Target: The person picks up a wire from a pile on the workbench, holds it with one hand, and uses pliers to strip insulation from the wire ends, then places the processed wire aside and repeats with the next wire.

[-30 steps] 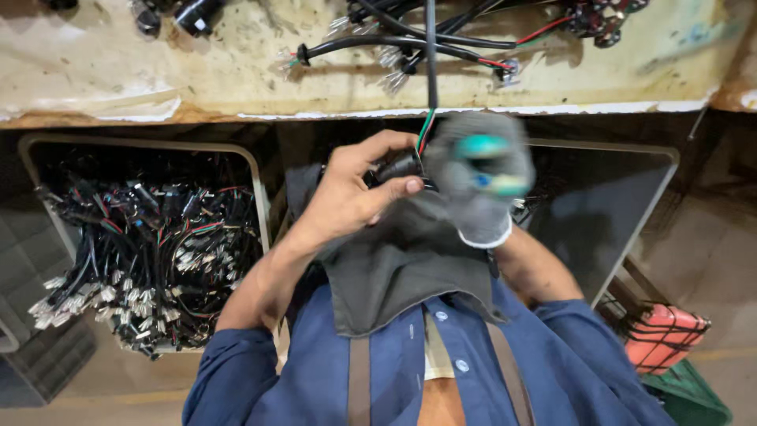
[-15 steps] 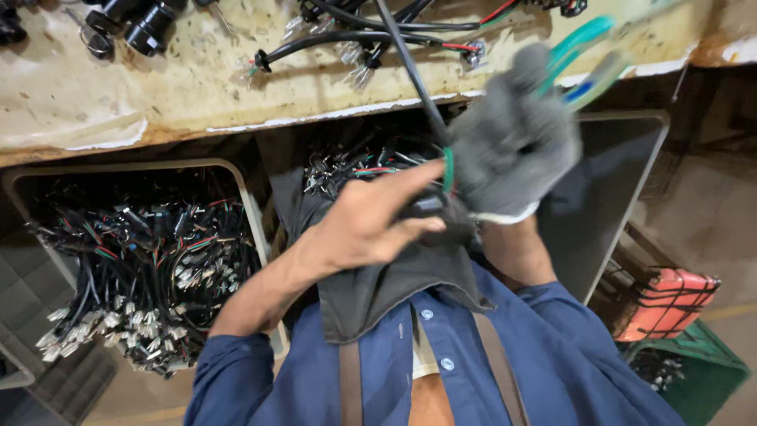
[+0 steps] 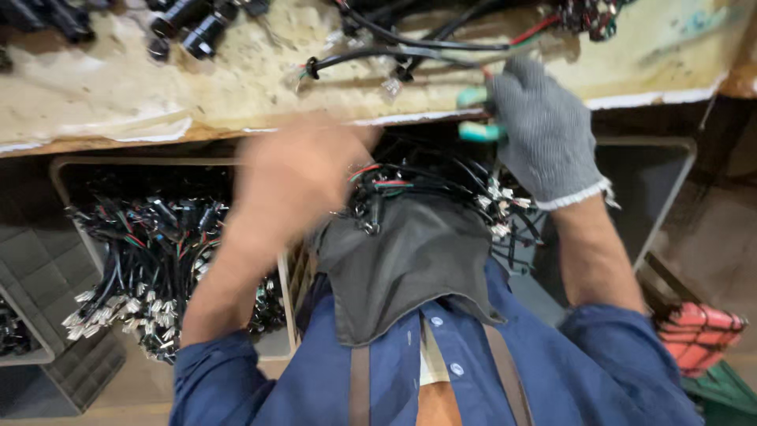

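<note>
My right hand (image 3: 544, 126), in a grey knit glove, is closed around a tool with teal handles (image 3: 477, 117) at the front edge of the workbench (image 3: 158, 95). The tool's head is hidden behind the glove. My bare left hand (image 3: 303, 177) is motion-blurred, and its fingers cannot be made out. It hovers just left of a bundle of black, red and green wires with metal terminals (image 3: 441, 193). The bundle lies on a dark grey cloth (image 3: 410, 260) draped over my lap.
A beige tray (image 3: 277, 272) at the left is full of black wire harnesses (image 3: 150, 252). More cables (image 3: 410, 43) and black connectors (image 3: 189, 31) lie on the stained bench top. A grey bin (image 3: 670, 181) stands at the right, with a red crate (image 3: 698, 331) below it.
My right hand has carried the teal-handled tool up to the bench edge. My left hand has swung left, away from the black cable that it was pinching.
</note>
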`<state>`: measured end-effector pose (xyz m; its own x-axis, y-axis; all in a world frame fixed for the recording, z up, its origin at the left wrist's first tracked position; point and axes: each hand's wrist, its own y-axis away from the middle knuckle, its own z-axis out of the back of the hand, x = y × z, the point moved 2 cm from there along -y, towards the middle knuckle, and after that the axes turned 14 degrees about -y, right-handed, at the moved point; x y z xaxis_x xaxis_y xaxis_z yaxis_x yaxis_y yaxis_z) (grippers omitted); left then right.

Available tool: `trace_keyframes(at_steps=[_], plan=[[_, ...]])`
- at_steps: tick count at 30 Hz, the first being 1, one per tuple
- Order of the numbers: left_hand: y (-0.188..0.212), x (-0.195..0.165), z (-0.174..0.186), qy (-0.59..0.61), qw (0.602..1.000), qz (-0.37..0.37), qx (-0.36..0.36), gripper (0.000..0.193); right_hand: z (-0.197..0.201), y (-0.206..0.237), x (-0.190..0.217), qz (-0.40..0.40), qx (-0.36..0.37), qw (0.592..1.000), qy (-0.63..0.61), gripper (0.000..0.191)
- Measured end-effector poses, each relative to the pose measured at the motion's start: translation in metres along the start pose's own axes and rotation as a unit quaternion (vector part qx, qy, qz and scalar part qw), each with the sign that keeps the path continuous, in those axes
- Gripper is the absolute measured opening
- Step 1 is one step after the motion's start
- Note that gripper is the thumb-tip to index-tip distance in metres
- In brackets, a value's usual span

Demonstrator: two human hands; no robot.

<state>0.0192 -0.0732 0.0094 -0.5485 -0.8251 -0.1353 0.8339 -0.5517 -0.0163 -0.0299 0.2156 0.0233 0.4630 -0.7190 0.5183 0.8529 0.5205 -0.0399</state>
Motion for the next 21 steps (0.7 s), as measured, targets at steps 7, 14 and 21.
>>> trace_keyframes(at_steps=[7, 14, 21], plan=[[0.013, 0.102, -0.029, -0.200, 0.937, 0.286, 0.018, 0.039, 0.002, 0.002, -0.023, -0.006, 0.071, 0.997, 0.039, 0.034], [0.002, 0.096, -0.006, 0.015, 0.940, 0.260, -0.221, 0.028, -0.006, -0.002, -0.039, 0.008, 0.054, 0.998, -0.007, 0.037], [0.001, -0.022, -0.027, 0.523, 0.828, 0.185, -0.076, 0.041, -0.017, 0.023, -0.013, -0.162, -0.150, 0.853, -0.474, 0.017]])
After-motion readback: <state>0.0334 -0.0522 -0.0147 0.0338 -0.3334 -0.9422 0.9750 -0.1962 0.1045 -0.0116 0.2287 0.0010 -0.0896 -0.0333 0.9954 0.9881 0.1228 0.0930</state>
